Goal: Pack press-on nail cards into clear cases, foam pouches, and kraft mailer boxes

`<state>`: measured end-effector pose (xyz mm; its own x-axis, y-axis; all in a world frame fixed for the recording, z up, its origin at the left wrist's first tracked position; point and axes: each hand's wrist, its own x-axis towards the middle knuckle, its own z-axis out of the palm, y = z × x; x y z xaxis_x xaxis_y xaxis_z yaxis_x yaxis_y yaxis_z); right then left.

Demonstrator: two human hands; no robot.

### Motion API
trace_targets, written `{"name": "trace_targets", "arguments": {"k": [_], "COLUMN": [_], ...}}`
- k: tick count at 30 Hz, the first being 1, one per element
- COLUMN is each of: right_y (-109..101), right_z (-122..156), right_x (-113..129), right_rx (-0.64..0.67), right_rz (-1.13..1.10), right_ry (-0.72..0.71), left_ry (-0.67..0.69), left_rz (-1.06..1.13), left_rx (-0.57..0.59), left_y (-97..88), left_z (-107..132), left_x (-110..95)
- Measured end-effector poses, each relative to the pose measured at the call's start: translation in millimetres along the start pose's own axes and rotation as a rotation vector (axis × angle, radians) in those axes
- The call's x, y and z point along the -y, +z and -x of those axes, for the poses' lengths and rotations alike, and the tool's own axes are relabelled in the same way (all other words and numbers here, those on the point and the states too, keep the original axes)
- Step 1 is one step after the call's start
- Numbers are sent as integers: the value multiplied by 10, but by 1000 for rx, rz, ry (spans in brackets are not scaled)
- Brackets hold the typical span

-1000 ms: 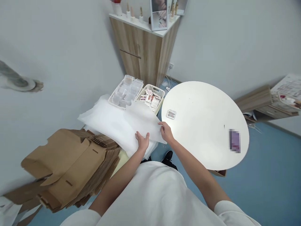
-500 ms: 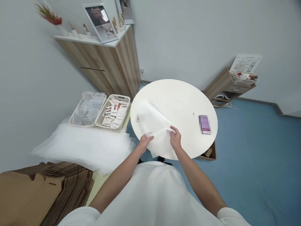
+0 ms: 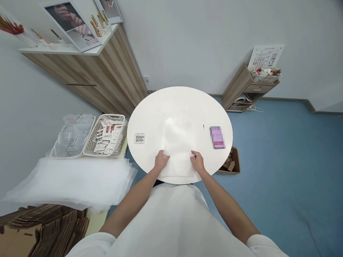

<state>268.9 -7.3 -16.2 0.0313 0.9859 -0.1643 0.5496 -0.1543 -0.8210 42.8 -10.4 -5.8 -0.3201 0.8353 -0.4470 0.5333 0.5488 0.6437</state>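
Note:
A thin white sheet (image 3: 179,142) lies on the round white table (image 3: 179,103), reaching its near edge. My left hand (image 3: 161,160) grips the sheet's near left corner, fingers curled. My right hand (image 3: 197,161) pinches the near right corner. A small clear case of press-on nails (image 3: 139,138) sits left of the sheet. A purple blurred item (image 3: 217,137) lies on the table's right side.
To the left are a stack of white sheets (image 3: 72,180), a clear tray (image 3: 70,135) and a mesh basket of packets (image 3: 107,134). Flat cardboard boxes (image 3: 45,228) lie bottom left. A wooden cabinet (image 3: 88,67) stands behind; a cardboard box (image 3: 230,165) sits under the table.
Both hands lifted one white sheet off the left stack, carried it right and laid it flat on the round table. My view has turned to face the table.

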Motion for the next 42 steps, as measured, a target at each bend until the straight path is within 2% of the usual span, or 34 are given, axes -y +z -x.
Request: {"name": "trace_targets", "arguments": {"k": [4, 7, 10, 12, 15, 21, 24, 27, 31, 34, 36, 39, 42], "right_y": [10, 5, 25, 57, 107, 108, 102, 181, 510, 903, 1188, 1580, 1866], "right_z": [-49, -29, -7, -18, -79, -203, -202, -168, -153, -210, -273, -372, -440], "right_x": [-25, 17, 88, 131, 168, 171, 213, 343, 654, 916, 1074, 1276, 1429], "right_rx": [67, 89, 209, 290, 326, 308, 288, 242, 241, 287, 335, 415, 482], "right_rz": [268, 459, 550, 585, 626, 656, 691, 687, 563, 358, 173, -107, -333], "right_ry": [-24, -98, -242, -309, -310, -250, -221, -194, -227, -220, -176, -36, 62], "left_ry": [-9, 92, 231, 336, 448, 439, 439, 410, 319, 207, 139, 81, 33], "left_rz": [48, 55, -98, -206, -301, -281, -151, -11, -76, -39, 47, 215, 330], "left_rx": [-26, -119, -200, -136, -1, 71, 69, 33, -74, -220, -265, -238, -148], "left_y": [21, 39, 44, 35, 17, 14, -13, -133, -500, -859, -1071, -1280, -1363], "left_z": [7, 40, 110, 153, 166, 81, 91, 96, -61, -322, -523, -785, -930], "left_x": [-21, -22, -2, 26, 73, 47, 4, 35, 263, 520, 678, 837, 902]}}
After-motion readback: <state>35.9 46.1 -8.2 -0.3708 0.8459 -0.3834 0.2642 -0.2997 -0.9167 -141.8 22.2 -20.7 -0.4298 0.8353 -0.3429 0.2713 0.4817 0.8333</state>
